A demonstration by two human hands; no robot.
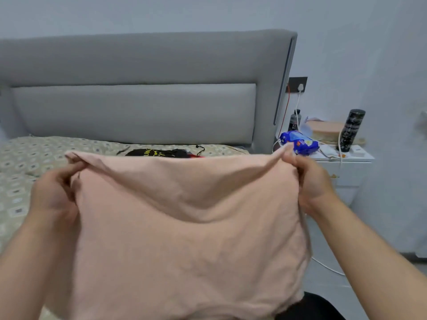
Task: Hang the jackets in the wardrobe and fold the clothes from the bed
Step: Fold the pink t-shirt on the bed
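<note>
Ahead of you a plain pale wall [346,42] fills the top of the view, evenly lit. Against it stands a wide grey upholstered headboard [138,61] with a lighter padded panel [134,112] set into it, and below that a beige patterned sheet [34,153]. To your right, just beside the headboard, a white nightstand [353,172] carries a tall dark tumbler [353,130], a round beige box [327,130], a blue packet [300,143] and a small dark bottle [294,120]. A white cable [298,105] hangs from the dark socket plate [298,84] above.

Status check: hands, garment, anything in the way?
Left hand and right hand each pinch a top corner of the pink garment, spread over the bed. Black garment and hanger lie behind it. Nothing blocks the hands.
</note>
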